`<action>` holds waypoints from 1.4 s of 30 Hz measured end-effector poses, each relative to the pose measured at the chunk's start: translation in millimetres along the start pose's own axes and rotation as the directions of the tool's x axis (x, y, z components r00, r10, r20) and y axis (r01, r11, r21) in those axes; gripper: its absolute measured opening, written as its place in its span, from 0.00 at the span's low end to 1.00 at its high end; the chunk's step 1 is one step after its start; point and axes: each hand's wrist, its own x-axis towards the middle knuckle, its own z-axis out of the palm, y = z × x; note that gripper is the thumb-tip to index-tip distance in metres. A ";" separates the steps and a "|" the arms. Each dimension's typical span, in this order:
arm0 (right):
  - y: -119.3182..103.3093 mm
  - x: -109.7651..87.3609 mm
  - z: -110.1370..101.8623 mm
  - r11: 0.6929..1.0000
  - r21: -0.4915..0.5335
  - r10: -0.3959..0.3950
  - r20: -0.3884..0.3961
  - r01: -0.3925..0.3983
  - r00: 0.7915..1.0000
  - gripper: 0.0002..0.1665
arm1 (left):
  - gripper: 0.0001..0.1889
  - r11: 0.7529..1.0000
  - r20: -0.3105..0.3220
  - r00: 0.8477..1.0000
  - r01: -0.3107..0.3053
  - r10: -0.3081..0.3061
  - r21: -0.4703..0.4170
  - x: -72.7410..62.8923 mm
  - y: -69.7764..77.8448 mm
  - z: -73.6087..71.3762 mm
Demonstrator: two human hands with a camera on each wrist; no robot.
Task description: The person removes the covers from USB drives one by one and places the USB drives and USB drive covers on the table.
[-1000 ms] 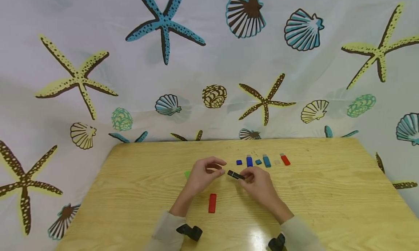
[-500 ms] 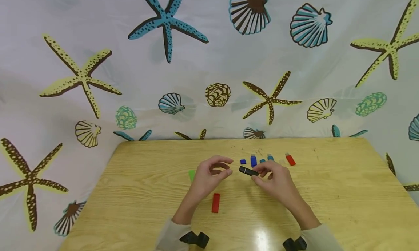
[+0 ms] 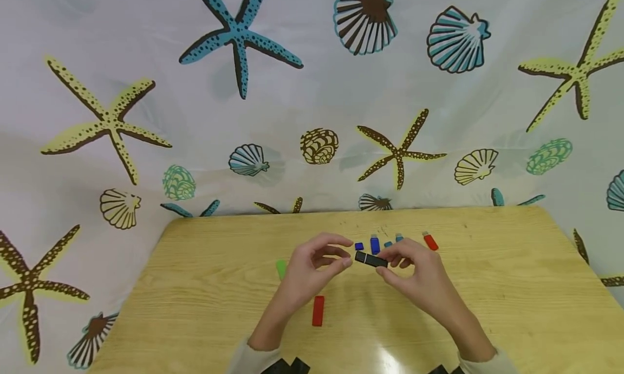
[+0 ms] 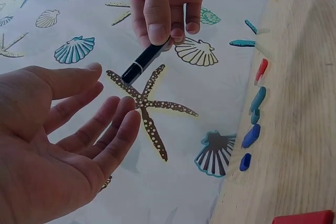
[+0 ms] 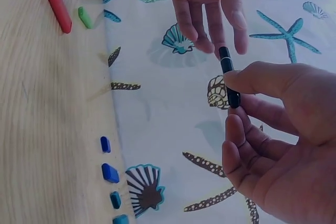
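In the head view my right hand (image 3: 414, 265) pinches a black USB stick (image 3: 372, 259) by its right end between thumb and fingers, raised above the table. A thin silvery line crosses the stick near its left end, where a cap seems to sit. My left hand (image 3: 314, 273) is just left of that end, thumb and fingers parted and loosely bent, holding nothing. The left wrist view shows a small gap between the left hand (image 4: 68, 135) and the USB stick (image 4: 142, 64). Seen from the right wrist, my right thumb lies along the USB stick (image 5: 227, 66).
Along the back of the wooden table (image 3: 205, 298) lie a blue cap (image 3: 359, 246), a blue USB stick (image 3: 375, 244), a teal cap (image 3: 388, 244), a partly hidden teal USB stick (image 3: 399, 237) and a red USB stick (image 3: 430, 241). Nearer are a red stick (image 3: 318, 310) and a green piece (image 3: 281, 269).
Both hands have come up and shifted right, the black USB stick with the right one. Over the last half second the left fingertips and the stick's end have drawn closer. The head view tilted slightly.
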 end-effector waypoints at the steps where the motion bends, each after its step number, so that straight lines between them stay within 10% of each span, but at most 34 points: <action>1: -1.6 -0.8 -1.1 1.000 0.000 -0.012 -0.002 0.012 1.000 0.11 | 0.15 1.000 0.012 1.000 -0.004 0.004 -0.018 -0.1 2.0 1.1; 42: -21.2 -14.9 -1.4 0.958 -0.011 -0.287 -0.041 0.286 0.957 0.18 | 0.10 0.996 0.017 1.000 0.017 -0.015 -0.082 -13.2 9.0 12.1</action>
